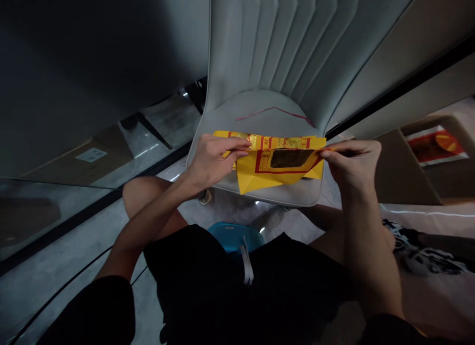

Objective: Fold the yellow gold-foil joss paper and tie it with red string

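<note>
A sheet of yellow joss paper (252, 179), printed with red borders and a dark gold foil patch, is held up over the chair seat in both hands. Its upper part is bent over along a crease. My left hand (217, 159) pinches the left end between thumb and fingers. At the right end, my right hand (352, 162) pinches the edge the same way. More yellow paper shows just behind the sheet, but I cannot tell whether it is separate. A thin red string (274, 108) lies on the grey chair's seat (222, 117) behind the paper.
The grey chair's ribbed backrest (289, 43) rises beyond the seat. An open cardboard box (411, 167) with a red and yellow packet (438, 144) inside stands at right. Below the chair is a blue plastic stool or basin (233, 236). A dark glossy panel (92, 63) borders the left.
</note>
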Demonstrator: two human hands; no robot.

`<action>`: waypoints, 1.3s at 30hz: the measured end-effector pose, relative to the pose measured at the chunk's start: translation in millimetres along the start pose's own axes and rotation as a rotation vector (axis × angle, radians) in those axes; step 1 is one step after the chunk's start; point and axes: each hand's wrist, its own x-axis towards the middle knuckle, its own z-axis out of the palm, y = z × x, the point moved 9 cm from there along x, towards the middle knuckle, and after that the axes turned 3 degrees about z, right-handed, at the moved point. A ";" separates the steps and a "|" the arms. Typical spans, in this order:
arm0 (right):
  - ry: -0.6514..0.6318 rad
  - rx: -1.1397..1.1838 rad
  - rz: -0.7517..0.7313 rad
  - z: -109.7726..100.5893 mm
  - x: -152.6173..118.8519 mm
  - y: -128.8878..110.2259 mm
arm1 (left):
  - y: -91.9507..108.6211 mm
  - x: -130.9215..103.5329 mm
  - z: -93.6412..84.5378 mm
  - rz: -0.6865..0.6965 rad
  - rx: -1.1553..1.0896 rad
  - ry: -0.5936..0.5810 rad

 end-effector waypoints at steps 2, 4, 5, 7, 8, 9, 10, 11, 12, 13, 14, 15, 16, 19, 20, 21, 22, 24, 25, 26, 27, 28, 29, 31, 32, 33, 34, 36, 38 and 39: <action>0.014 0.002 -0.014 -0.4 -0.4 -0.8 | -1.0 0.3 0.3 -0.005 -0.022 -0.009; 0.027 0.000 -0.022 -0.5 -1.0 -1.2 | -7.6 0.3 3.4 -0.072 -0.050 -0.053; 0.026 -0.004 -0.020 0.0 -1.3 -0.6 | -12.2 0.2 5.0 -0.119 -0.066 -0.075; 0.009 -0.010 -0.007 1.8 -2.2 2.1 | -22.0 -0.4 7.0 -0.219 -0.098 -0.100; -0.002 -0.012 0.001 2.8 -2.7 3.9 | -26.5 -0.6 7.1 -0.261 -0.112 -0.099; -0.010 -0.015 0.008 3.5 -3.2 5.7 | -30.4 -0.6 6.7 -0.295 -0.125 -0.093; -0.015 -0.021 0.015 4.0 -3.6 7.5 | -33.6 -0.3 6.4 -0.319 -0.136 -0.085; -0.021 -0.029 0.027 4.8 -3.9 9.5 | -36.4 -0.1 6.4 -0.338 -0.145 -0.080; -0.032 -0.037 0.044 6.1 -4.2 11.7 | -38.9 0.1 6.6 -0.351 -0.151 -0.078; -0.052 -0.041 0.067 8.5 -4.5 14.0 | -41.2 0.2 7.0 -0.360 -0.154 -0.079; -0.084 -0.038 0.095 12.3 -5.0 16.2 | -43.8 0.0 7.8 -0.372 -0.157 -0.084; -0.124 -0.024 0.122 17.2 -5.7 17.9 | -46.9 -0.5 9.1 -0.387 -0.161 -0.095; -0.172 -0.002 0.149 23.3 -6.8 19.3 | -50.5 -1.4 10.6 -0.406 -0.166 -0.110; -0.313 0.035 0.219 42.5 -11.9 22.5 | -62.5 -5.8 16.9 -0.477 -0.195 -0.182; -0.343 0.025 0.236 47.3 -13.4 24.0 | -66.2 -7.2 18.9 -0.499 -0.205 -0.208; -0.362 0.007 0.247 50.7 -14.4 25.9 | -69.4 -8.4 20.3 -0.518 -0.212 -0.229; -0.368 -0.015 0.254 52.6 -14.9 27.9 | -72.3 -9.1 21.1 -0.534 -0.217 -0.244; -0.345 -0.058 0.256 52.0 -14.2 32.5 | -77.3 -9.7 21.8 -0.566 -0.221 -0.261; -0.325 -0.074 0.257 50.5 -13.5 34.9 | -79.6 -9.8 22.3 -0.584 -0.225 -0.267; -0.306 -0.086 0.258 48.8 -12.9 37.4 | -81.9 -9.9 23.2 -0.603 -0.231 -0.276; -0.289 -0.095 0.261 47.3 -12.5 39.8 | -84.3 -10.2 24.7 -0.622 -0.240 -0.289; -0.278 -0.098 0.267 46.3 -12.3 42.1 | -86.6 -10.3 26.4 -0.636 -0.246 -0.302; -0.272 -0.095 0.275 46.0 -12.4 44.2 | -88.9 -10.2 27.8 -0.643 -0.248 -0.314; -0.278 -0.070 0.297 47.6 -13.3 47.6 | -94.0 -9.9 29.7 -0.642 -0.238 -0.329; -0.288 -0.048 0.311 49.4 -14.1 48.8 | -97.0 -10.1 30.3 -0.640 -0.230 -0.334; -0.307 -0.020 0.327 52.1 -15.1 49.8 | -100.1 -10.6 30.9 -0.639 -0.225 -0.338; -0.332 0.011 0.345 55.5 -16.4 50.8 | -103.3 -11.4 31.3 -0.640 -0.225 -0.341; -0.387 0.067 0.385 62.9 -19.2 52.3 | -109.1 -13.3 32.2 -0.647 -0.239 -0.349; -0.426 0.098 0.419 68.6 -21.7 53.3 | -113.7 -14.7 32.2 -0.654 -0.256 -0.355; -0.438 0.107 0.432 70.8 -22.7 53.6 | -115.5 -15.2 32.1 -0.659 -0.262 -0.360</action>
